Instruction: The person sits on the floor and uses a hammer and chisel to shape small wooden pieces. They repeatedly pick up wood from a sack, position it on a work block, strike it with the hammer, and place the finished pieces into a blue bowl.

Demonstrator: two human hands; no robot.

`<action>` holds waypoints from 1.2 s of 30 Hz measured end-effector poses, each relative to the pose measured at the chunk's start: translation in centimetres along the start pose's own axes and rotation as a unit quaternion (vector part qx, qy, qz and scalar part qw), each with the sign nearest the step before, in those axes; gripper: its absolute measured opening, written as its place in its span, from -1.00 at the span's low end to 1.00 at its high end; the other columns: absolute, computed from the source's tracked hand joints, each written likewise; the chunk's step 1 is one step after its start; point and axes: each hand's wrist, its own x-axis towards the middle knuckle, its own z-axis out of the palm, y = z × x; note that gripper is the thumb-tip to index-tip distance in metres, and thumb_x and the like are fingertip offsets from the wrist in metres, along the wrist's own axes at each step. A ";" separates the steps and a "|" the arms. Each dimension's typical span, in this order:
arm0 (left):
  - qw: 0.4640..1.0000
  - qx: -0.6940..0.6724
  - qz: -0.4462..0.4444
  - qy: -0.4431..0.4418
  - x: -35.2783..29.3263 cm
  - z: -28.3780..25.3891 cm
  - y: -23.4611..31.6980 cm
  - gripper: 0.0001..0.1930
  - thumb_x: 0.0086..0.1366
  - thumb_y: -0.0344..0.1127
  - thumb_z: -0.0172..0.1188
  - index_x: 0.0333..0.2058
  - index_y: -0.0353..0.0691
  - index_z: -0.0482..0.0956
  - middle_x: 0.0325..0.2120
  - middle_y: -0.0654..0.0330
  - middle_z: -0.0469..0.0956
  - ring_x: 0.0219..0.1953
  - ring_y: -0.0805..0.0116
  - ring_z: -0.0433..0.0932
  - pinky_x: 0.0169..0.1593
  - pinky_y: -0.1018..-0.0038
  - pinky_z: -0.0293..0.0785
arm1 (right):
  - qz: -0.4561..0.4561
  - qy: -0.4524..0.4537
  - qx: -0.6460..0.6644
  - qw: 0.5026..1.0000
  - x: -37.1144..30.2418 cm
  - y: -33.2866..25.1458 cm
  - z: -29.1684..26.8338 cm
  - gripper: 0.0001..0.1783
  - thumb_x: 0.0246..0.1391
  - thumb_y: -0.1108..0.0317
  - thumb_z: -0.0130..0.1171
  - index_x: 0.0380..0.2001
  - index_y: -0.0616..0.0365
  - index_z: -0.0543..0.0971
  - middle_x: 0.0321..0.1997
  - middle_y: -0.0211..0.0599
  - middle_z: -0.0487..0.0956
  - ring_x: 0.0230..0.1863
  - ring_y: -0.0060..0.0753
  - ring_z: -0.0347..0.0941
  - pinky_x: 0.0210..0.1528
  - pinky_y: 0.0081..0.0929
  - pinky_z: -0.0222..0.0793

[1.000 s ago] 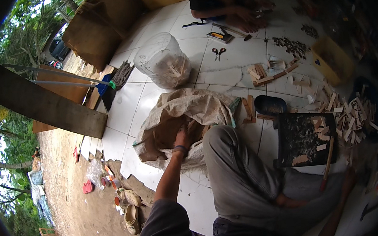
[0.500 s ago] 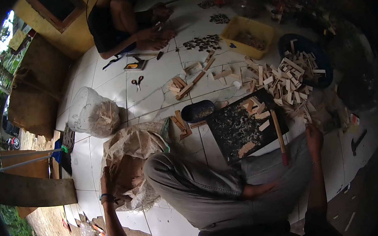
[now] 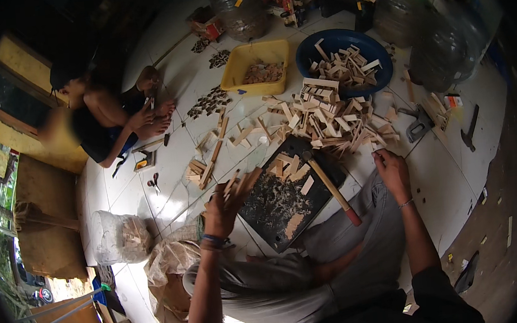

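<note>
My left hand (image 3: 220,214) is raised left of the black board, closed around several thin wooden strips (image 3: 242,185) that fan out past its fingers. My right hand (image 3: 393,173) is over my right knee by the near edge of a heap of small wooden pieces (image 3: 328,114). Its fingers are pinched together, with a pale bit at their tips too small to make out. Between my hands lies the black board (image 3: 257,214), strewn with shavings and a few flat wooden pieces. Across its right side rests a hammer (image 3: 334,193) with a wooden, red-ended handle.
Behind the heap stand a blue basin (image 3: 303,48) of wooden pieces and a yellow tub (image 3: 228,71). A staple gun (image 3: 418,124) and another hammer (image 3: 471,128) lie at right. A crumpled sack (image 3: 163,270) is at left. Far left, another person (image 3: 102,123) sits by scissors (image 3: 153,183).
My left hand has come up from the sack and now shows wooden strips in its grip. The view has swung right; my right hand stays near the heap.
</note>
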 end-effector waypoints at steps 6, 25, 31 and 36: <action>0.995 0.058 0.053 -0.062 5.9 8.6 2.7 -0.57 0.36 -0.32 0.32 0.12 -0.34 0.45 -0.13 -0.17 0.64 -0.18 -0.24 0.66 -0.13 0.14 0.59 | -0.007 0.026 0.002 1.000 -0.2 0.4 0.3 -0.70 0.38 0.11 0.11 -0.17 0.11 0.66 -0.29 -0.03 0.70 -0.26 0.08 0.61 -0.10 -0.12 0.49; 0.982 0.156 0.105 -0.034 4.5 8.4 4.0 -0.25 0.17 -0.15 0.54 0.28 -0.27 0.44 0.10 -0.07 0.59 0.09 -0.08 0.60 0.18 0.12 0.54 | 0.001 0.033 0.010 0.999 -0.3 0.7 0.5 -0.72 0.37 0.13 0.13 -0.19 0.11 0.64 -0.28 -0.04 0.69 -0.25 0.14 0.59 -0.10 -0.09 0.46; 0.994 0.046 0.028 -0.099 3.8 6.9 2.9 -0.45 0.25 -0.20 0.48 0.18 -0.22 0.57 0.07 0.00 0.62 0.03 0.13 0.68 -0.09 0.34 0.73 | -0.027 0.059 0.006 0.998 -0.3 0.8 0.8 -0.70 0.38 0.11 0.09 -0.19 0.11 0.63 -0.37 -0.05 0.68 -0.31 0.14 0.59 -0.11 -0.05 0.47; 0.997 -0.014 0.002 -0.079 3.4 6.6 2.8 -0.52 0.25 -0.31 0.47 0.13 -0.20 0.60 0.03 0.04 0.65 0.02 0.17 0.69 -0.09 0.37 0.72 | -0.030 0.046 0.002 0.998 -0.2 0.8 0.4 -0.71 0.37 0.14 0.12 -0.21 0.14 0.64 -0.33 -0.04 0.70 -0.30 0.12 0.61 -0.18 -0.05 0.49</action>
